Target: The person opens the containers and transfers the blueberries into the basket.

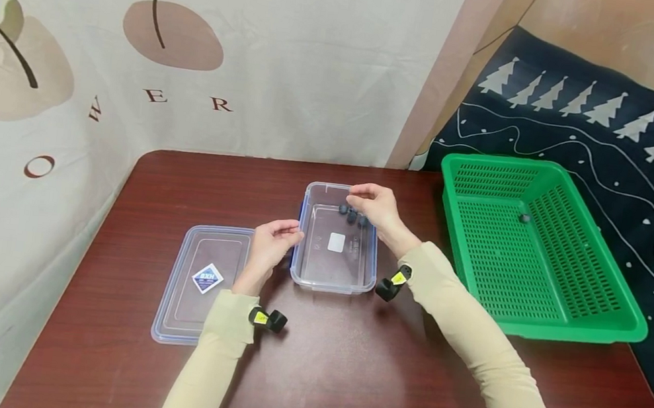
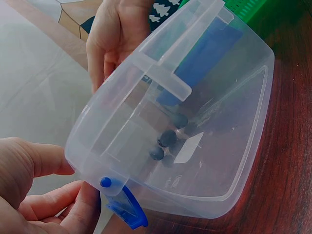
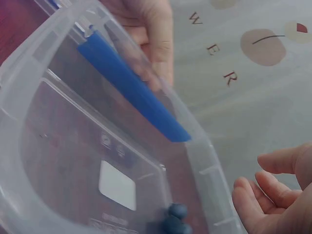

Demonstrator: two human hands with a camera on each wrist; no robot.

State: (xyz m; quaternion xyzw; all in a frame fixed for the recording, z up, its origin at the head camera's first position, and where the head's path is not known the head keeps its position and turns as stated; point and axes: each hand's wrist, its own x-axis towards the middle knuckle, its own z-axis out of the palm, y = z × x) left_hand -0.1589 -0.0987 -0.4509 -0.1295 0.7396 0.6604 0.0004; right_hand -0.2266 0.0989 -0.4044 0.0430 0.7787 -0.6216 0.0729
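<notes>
A clear plastic container [image 1: 323, 267] with blue side latches stands without its lid at the middle of the table. Several blueberries [image 1: 352, 217] are gathered toward its far right end, near a white square sticker [image 1: 336, 242]. At the container's left side, my left hand [image 1: 270, 244] holds its edge by a hanging blue latch [image 2: 127, 207], thumb and fingers close together there. Above the far right corner is my right hand [image 1: 380, 211]. Its thumb and fingers [image 3: 247, 197] stand apart with nothing between them, beside the container's wall.
The clear lid [image 1: 172, 311] with a blue-and-white label lies to the left, partly under the left forearm. A green perforated basket [image 1: 535, 329] sits at the right, holding one small dark berry [image 1: 525, 218]. A printed cloth [image 1: 318, 63] hangs along the table's back edge.
</notes>
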